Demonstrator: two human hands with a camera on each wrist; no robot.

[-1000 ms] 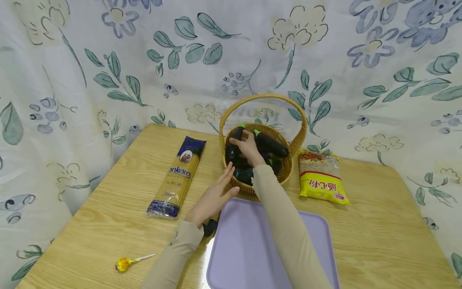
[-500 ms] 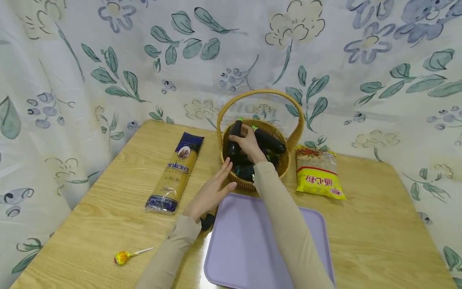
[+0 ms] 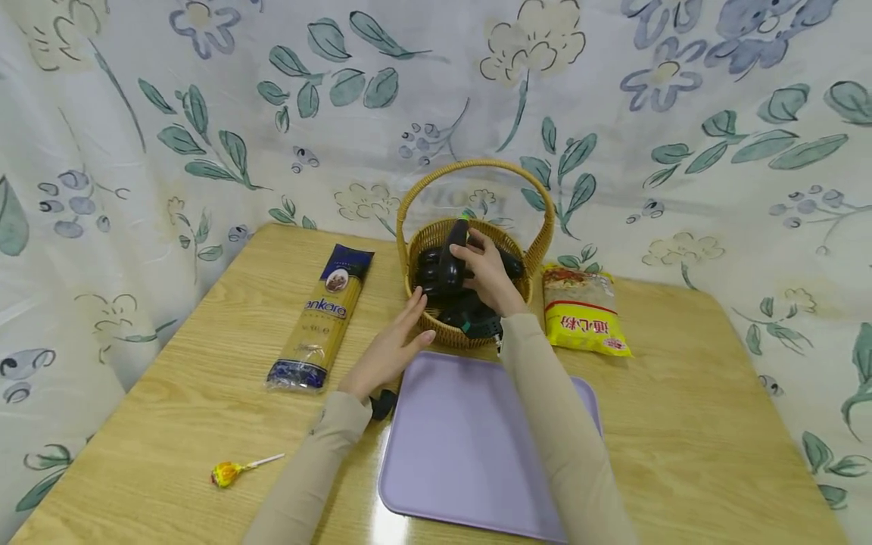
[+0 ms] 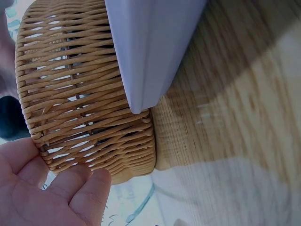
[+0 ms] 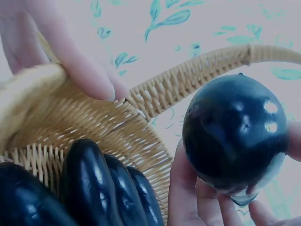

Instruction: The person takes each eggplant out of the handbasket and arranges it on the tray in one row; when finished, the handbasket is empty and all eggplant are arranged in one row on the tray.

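Observation:
My right hand (image 3: 490, 274) grips a dark eggplant (image 3: 451, 256) over the wicker basket (image 3: 538, 250). In the right wrist view that eggplant (image 5: 235, 136) points its rounded end at the camera, fingers and thumb around its sides. Several other eggplants (image 5: 89, 181) lie side by side inside the basket. My left hand (image 3: 390, 350) has its fingers extended, fingertips at the basket's near left rim. The left wrist view shows those fingers (image 4: 89, 193) against the woven wall (image 4: 84, 108).
A lilac tray (image 3: 463, 439) lies in front of the basket. To the left are a spaghetti packet (image 3: 320, 318) and a lollipop (image 3: 228, 474). On the right stands a yellow pasta bag (image 3: 586, 312). A floral curtain (image 3: 409, 98) hangs behind the table.
My right hand has lifted the eggplant from the basket's left side and shifted it slightly right, uncovering others beneath. My left hand stays at the rim. The head view has shifted a little.

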